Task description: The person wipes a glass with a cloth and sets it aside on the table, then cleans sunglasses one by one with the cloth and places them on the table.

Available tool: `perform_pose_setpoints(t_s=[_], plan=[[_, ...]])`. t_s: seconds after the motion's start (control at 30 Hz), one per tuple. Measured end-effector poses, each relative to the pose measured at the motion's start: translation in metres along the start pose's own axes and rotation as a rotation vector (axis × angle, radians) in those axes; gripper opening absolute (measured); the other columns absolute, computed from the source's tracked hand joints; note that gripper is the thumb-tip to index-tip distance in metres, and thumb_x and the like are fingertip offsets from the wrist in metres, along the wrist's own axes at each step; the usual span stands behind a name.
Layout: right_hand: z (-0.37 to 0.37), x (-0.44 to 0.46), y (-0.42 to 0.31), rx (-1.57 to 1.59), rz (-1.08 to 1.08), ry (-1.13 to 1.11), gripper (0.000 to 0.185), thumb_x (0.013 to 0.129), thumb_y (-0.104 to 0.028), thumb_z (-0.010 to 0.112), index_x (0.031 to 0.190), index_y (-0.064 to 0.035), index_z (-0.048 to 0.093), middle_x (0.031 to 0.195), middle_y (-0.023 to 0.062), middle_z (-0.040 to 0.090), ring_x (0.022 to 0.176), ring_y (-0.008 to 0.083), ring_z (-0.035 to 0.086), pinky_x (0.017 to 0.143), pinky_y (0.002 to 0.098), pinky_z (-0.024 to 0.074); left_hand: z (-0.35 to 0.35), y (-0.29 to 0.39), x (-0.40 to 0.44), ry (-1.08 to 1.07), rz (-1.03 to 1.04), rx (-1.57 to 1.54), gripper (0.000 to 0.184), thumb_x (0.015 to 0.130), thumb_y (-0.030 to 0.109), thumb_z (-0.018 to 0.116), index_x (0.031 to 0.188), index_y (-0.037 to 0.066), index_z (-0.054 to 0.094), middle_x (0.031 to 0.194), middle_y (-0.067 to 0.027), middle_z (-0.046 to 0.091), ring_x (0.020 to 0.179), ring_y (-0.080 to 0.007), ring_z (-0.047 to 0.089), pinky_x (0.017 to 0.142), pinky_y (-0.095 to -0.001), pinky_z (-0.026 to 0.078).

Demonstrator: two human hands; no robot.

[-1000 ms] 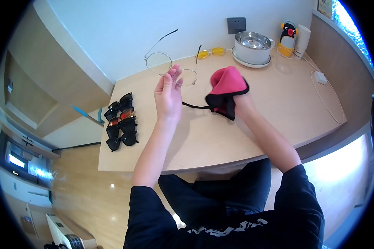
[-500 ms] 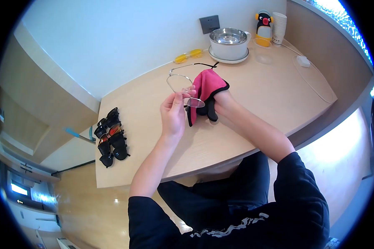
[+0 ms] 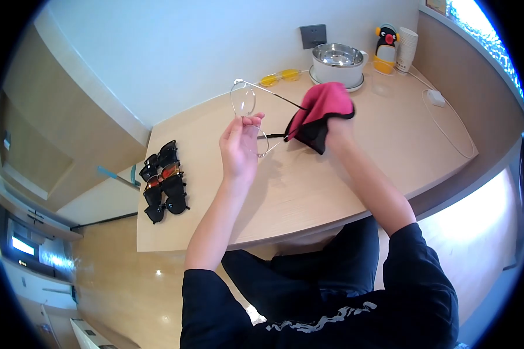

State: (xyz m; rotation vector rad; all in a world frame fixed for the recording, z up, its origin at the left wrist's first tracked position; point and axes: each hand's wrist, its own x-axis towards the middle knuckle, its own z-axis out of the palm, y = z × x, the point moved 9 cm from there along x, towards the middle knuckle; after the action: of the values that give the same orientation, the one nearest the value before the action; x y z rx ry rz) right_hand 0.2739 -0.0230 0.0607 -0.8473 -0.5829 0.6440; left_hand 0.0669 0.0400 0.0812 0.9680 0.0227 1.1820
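In the head view my left hand (image 3: 240, 145) pinches a pair of thin metal-framed eyeglasses (image 3: 243, 100) by the middle of the frame, above the table. Its clear lenses stand one above the other, and the temples stretch to the right. My right hand (image 3: 337, 127) has hold of a pink cloth with black edging (image 3: 326, 103), which drapes over the fingers and hides them. The tips of the temples meet or pass behind the cloth; which of these I cannot tell.
Several pairs of dark sunglasses (image 3: 172, 185) lie at the table's (image 3: 308, 192) left side. Yellow-lensed glasses (image 3: 280, 77) rest by the wall. Farther right are a white pot with a steel inside (image 3: 337, 72), a penguin figure (image 3: 385, 49), stacked paper cups (image 3: 407, 51) and a corded white plug (image 3: 435, 98).
The cloth has moved right, off the lenses and away from my left hand. The eyeglasses are turned, with their temples now pointing toward the cloth. The camera view has shifted slightly.
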Motion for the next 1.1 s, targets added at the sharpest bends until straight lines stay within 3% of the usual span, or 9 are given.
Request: perform_pose_setpoints(t_s=[0.23,0.33,0.37,0.5,0.57,0.6,0.93,1.0,1.1], plan=[[0.002,0.007,0.01,-0.186,0.173,-0.306,0.041,0.092,-0.032,0.045,0.122,-0.0032,0.047,0.114,0.0075,0.056,0.101,0.0156,0.055,0.088,0.03,0.0446,-0.002,-0.03,-0.002,-0.094,-0.404,-0.064,0.024,0.092,0.018,0.043,0.076,0.006,0.056,0.076,-0.0059,0.06,0.084,-0.023,0.059,0.094,-0.0405,0.041],[0.033,-0.006,0.019,-0.22,0.217,-0.61,0.033,0.09,-0.024,0.049,0.117,-0.0039,0.05,0.109,0.0066,0.058,0.098,0.0155,0.056,0.085,0.0296,0.0447,0.0,-0.045,-0.009,-0.112,-0.513,0.029,0.023,0.089,0.017,0.046,0.075,0.004,0.058,0.078,-0.0093,0.062,0.081,-0.0228,0.06,0.08,-0.0361,0.046],[0.047,-0.014,0.004,-0.718,-0.117,-0.688,0.028,0.089,-0.02,0.05,0.111,-0.0036,0.052,0.102,0.0069,0.059,0.094,0.0151,0.056,0.081,0.0294,0.0452,0.001,-0.047,-0.01,-0.101,-0.502,0.077,0.023,0.089,0.018,0.046,0.075,0.004,0.058,0.078,-0.0087,0.062,0.081,-0.0221,0.06,0.078,-0.0344,0.046],[0.052,-0.036,-0.002,-0.506,-0.322,-0.663,0.021,0.089,-0.024,0.05,0.09,-0.0041,0.055,0.079,0.0045,0.058,0.072,0.0094,0.053,0.065,0.0257,0.0447,0.003,-0.029,-0.007,-0.02,-0.401,0.171,0.024,0.091,0.02,0.044,0.074,0.007,0.056,0.078,-0.0056,0.06,0.086,-0.0186,0.058,0.081,-0.0335,0.046],[0.062,-0.053,0.028,-0.476,0.202,-0.944,0.019,0.088,-0.024,0.052,0.086,-0.0051,0.055,0.077,0.0035,0.058,0.071,0.0101,0.053,0.064,0.0261,0.0448,-0.009,-0.021,0.001,0.003,-0.354,0.141,0.024,0.091,0.021,0.044,0.075,0.007,0.056,0.08,-0.0054,0.06,0.087,-0.0182,0.058,0.08,-0.0325,0.046],[0.063,-0.055,0.032,-0.474,0.201,-0.953,0.019,0.088,-0.024,0.052,0.086,-0.0051,0.055,0.077,0.0035,0.058,0.071,0.0101,0.053,0.064,0.0261,0.0448,-0.014,-0.014,0.005,0.024,-0.312,0.109,0.024,0.091,0.021,0.044,0.076,0.007,0.056,0.081,-0.0051,0.06,0.088,-0.0179,0.058,0.079,-0.0316,0.046],[0.045,-0.038,0.036,-0.519,-0.229,-0.81,0.029,0.081,-0.022,0.062,0.1,-0.0017,0.055,0.093,0.007,0.058,0.088,0.0153,0.054,0.079,0.0302,0.0443,-0.036,0.019,0.021,0.077,-0.127,-0.118,0.021,0.092,0.02,0.043,0.076,0.01,0.053,0.078,-0.0027,0.059,0.089,-0.0178,0.056,0.085,-0.0373,0.041],[-0.003,-0.005,0.029,-0.619,-0.242,-0.184,0.031,0.08,-0.023,0.062,0.101,-0.0022,0.055,0.092,0.0076,0.059,0.087,0.0155,0.056,0.077,0.0313,0.046,-0.046,0.031,0.026,0.104,-0.028,-0.187,0.022,0.092,0.02,0.042,0.075,0.011,0.052,0.079,-0.002,0.058,0.088,-0.0177,0.056,0.085,-0.0371,0.041],[0.002,-0.013,0.04,-0.147,0.276,-0.177,0.021,0.081,-0.025,0.058,0.09,-0.0067,0.058,0.081,0.0076,0.061,0.075,0.0167,0.059,0.068,0.0309,0.0475,-0.06,0.046,0.03,0.115,0.062,-0.237,0.022,0.092,0.021,0.043,0.076,0.01,0.053,0.08,-0.0022,0.058,0.089,-0.0175,0.055,0.086,-0.0372,0.04]])
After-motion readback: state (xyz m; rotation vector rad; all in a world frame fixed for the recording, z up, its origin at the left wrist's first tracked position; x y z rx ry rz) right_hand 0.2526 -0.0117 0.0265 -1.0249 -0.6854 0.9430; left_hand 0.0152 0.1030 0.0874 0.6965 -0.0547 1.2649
